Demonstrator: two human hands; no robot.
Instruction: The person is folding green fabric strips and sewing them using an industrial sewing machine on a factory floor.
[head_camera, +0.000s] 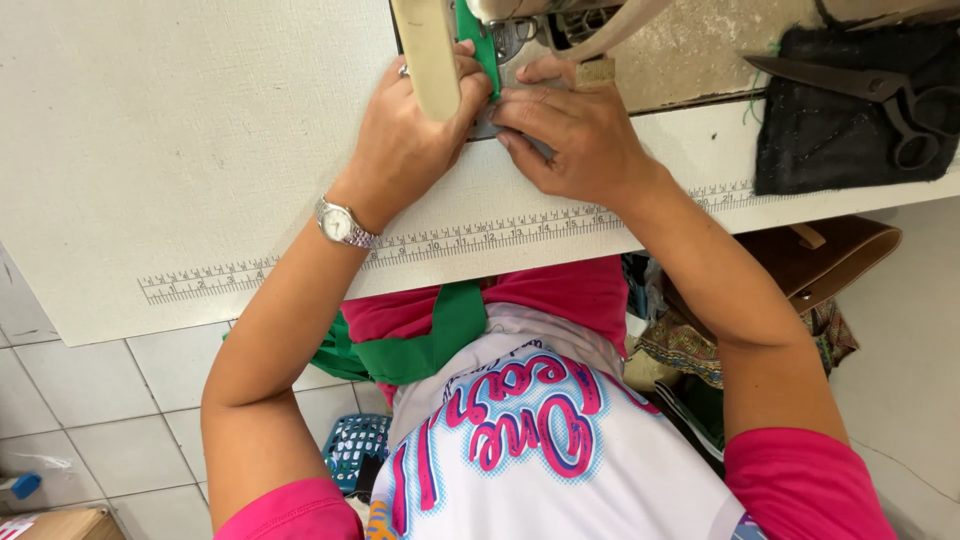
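Both hands press a green strip (487, 55) flat under the needle of the sewing machine (520, 25): the left hand (405, 140) pinches its near edge, the right hand (575, 135) lies fingers-down beside it, grasping nothing. Only a short piece sits at the needle; most of the green cloth (420, 345) hangs in the lap, seemingly unsewn. Scissors (880, 90) rest on a dark cloth (830, 150), well apart.
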